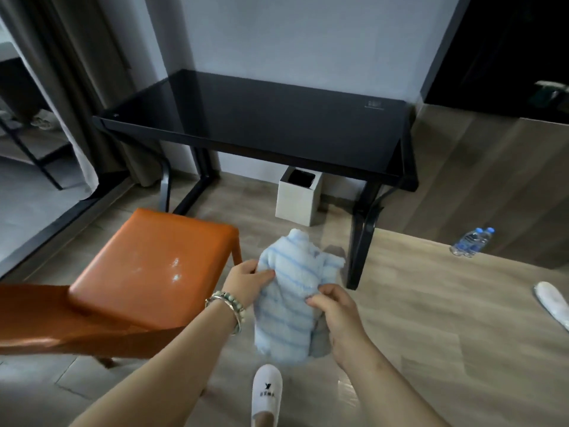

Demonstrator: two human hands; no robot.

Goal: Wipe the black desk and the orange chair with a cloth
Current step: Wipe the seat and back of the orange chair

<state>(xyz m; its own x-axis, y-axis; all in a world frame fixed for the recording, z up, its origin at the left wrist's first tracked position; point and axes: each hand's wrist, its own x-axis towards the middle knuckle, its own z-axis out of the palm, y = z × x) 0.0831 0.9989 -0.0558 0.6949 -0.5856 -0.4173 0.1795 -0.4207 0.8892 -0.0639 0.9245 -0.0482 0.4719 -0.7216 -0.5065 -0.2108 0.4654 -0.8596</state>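
Note:
I hold a fluffy white cloth with pale blue stripes (289, 291) in the air in front of me, above the floor. My left hand (246, 280) grips its left edge. My right hand (335, 309) pinches its right side. The orange chair (147, 266) stands just left of my hands, with whitish spots on its seat. The black glossy desk (255, 124) stands against the wall ahead, beyond the chair and cloth; its top is bare.
A white waste bin (297, 197) sits under the desk. Two water bottles (472, 241) lie on the floor at the right. A white slipper (552, 302) lies at the far right; my foot wears another (266, 394). Curtains and a glass door are at the left.

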